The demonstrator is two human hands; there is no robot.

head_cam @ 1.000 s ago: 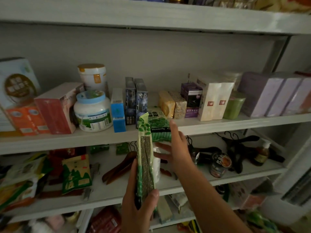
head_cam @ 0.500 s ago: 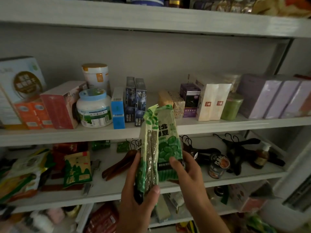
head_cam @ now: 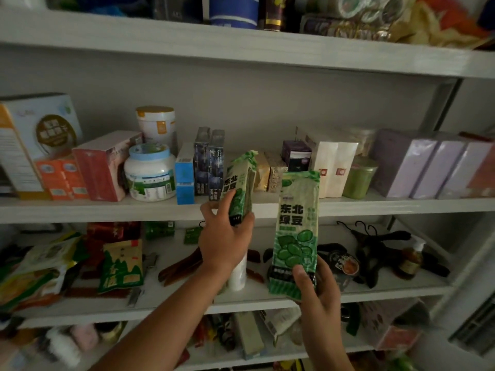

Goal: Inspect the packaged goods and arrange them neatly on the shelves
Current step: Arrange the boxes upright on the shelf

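My left grip (head_cam: 226, 238) curled round the foot of one green bean pack (head_cam: 239, 180), held at the front edge of the middle shelf (head_cam: 388, 206), my right grip (head_cam: 317, 293) pinching the foot of a second green bean pack (head_cam: 296, 226), upright, mostly below that edge

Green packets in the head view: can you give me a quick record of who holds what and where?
Left hand: grips left green packet by its lower end
Right hand: grips right green packet by its lower end
Left packet: upright, at middle shelf front edge, beside dark blue boxes
Right packet: upright, lower, held in front of the shelves, print facing camera
Packets touching: no, apart
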